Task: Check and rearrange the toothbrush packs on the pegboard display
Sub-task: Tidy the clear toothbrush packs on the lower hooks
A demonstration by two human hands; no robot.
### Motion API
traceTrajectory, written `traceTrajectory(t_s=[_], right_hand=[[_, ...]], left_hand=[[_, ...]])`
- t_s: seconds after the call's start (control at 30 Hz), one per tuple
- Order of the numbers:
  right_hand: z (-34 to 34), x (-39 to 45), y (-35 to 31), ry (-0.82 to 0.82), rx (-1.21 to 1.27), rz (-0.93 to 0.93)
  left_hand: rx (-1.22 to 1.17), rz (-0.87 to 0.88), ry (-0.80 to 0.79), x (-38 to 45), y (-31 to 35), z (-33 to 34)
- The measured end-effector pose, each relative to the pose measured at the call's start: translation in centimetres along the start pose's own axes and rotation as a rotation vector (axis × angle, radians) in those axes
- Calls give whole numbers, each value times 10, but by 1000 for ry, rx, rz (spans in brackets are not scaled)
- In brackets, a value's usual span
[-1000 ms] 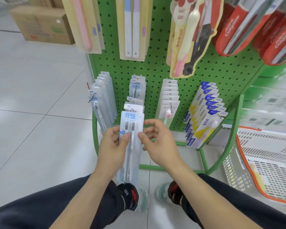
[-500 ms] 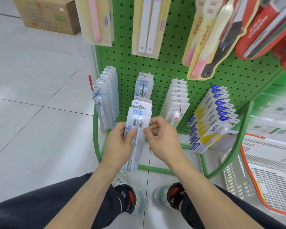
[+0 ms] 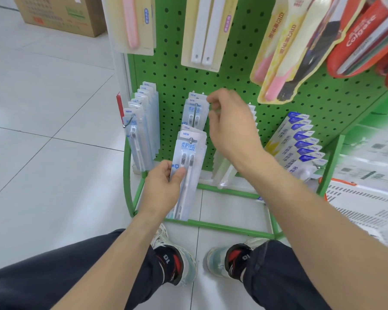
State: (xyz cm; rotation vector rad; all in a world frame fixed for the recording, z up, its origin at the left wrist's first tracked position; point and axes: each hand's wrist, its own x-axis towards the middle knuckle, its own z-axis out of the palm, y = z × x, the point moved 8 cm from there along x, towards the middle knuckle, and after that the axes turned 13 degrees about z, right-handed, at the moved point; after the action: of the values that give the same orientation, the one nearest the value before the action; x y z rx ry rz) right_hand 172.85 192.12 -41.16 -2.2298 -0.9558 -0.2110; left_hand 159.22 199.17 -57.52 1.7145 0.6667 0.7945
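The left hand [image 3: 160, 189] gripped a clear, upright two-brush toothbrush pack [image 3: 187, 173], its hang-hole at the metal peg's tip. The right hand [image 3: 230, 126], nearer the green pegboard [image 3: 233, 86], pinched the rear packs [image 3: 195, 110] directly above and behind.

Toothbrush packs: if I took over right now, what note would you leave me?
Left hand: grips a two-brush pack, low, in front of the pegboard.
Right hand: fingers curled at the hanging packs on the middle hook; whether it pinches one, I cannot tell.
Done: one pack is off the hooks.
Left: hang it back and check the other rows.
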Motion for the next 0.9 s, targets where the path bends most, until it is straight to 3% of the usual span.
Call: traceTrajectory(t_s=[0.23,0.3,0.63,0.73,0.9], right_hand=[[51,77,8,-327,-301,89],[59,81,9,-356,-357,72],[34,53,16,-249,-435,5],[19,36,18,-216,-422,-29],[-5,11,18,-132,-397,-85]], left_hand=[[-48,-34,3,4,-4,2],[-51,-36,4,6,-5,2],[-53,3,11,5,-4,1],[45,34,2,4,0,-4],[130,44,130,-15,6,-20]])
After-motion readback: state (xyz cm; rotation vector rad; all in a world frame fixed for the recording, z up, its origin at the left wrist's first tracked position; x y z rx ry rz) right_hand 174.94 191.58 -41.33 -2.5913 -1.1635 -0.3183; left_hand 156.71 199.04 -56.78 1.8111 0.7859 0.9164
